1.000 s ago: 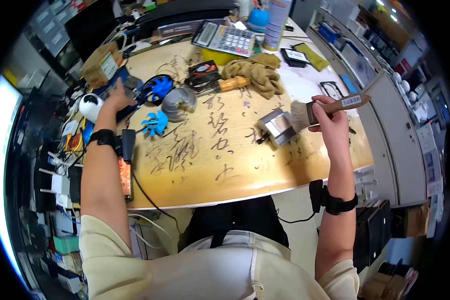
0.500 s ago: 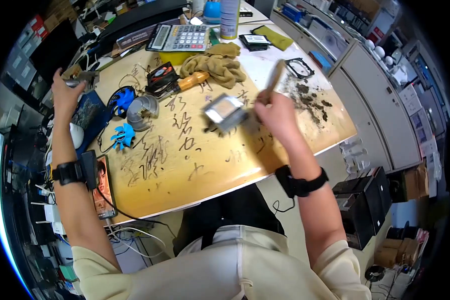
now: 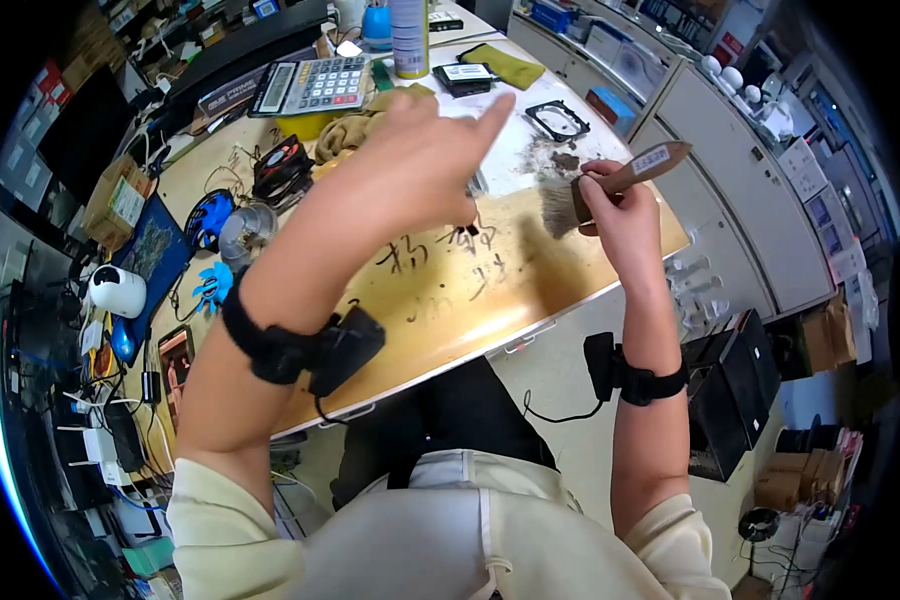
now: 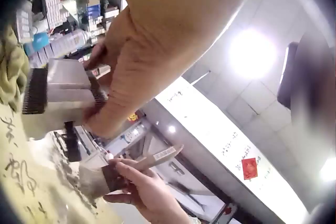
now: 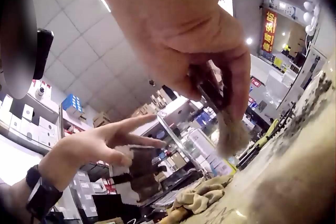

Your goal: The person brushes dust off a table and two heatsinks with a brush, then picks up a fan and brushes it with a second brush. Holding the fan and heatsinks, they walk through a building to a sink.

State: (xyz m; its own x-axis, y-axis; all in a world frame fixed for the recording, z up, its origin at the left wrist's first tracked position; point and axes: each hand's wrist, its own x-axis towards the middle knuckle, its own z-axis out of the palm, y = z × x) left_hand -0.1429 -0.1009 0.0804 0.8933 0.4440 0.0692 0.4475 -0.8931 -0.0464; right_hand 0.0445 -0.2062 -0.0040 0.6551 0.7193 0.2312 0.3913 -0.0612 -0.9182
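The right hand [image 3: 625, 215] grips a brown wooden-handled bristle brush [image 3: 638, 170]; the left hand [image 3: 410, 165], fingers [image 5: 135, 124] spread wide, hovers beside a silver finned metal block [image 4: 68, 79].

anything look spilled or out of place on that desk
Yes: loose dark dirt is scattered on the pale part of the desk, between the black frame and the brush in the right hand. The clumps look like spilled grime.

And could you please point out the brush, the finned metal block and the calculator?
Brush [image 3: 638, 168], head view: wooden handle.
Finned metal block [image 4: 68, 75], left wrist view: smooth silver face.
Calculator [image 3: 326, 86], head view: keypad.
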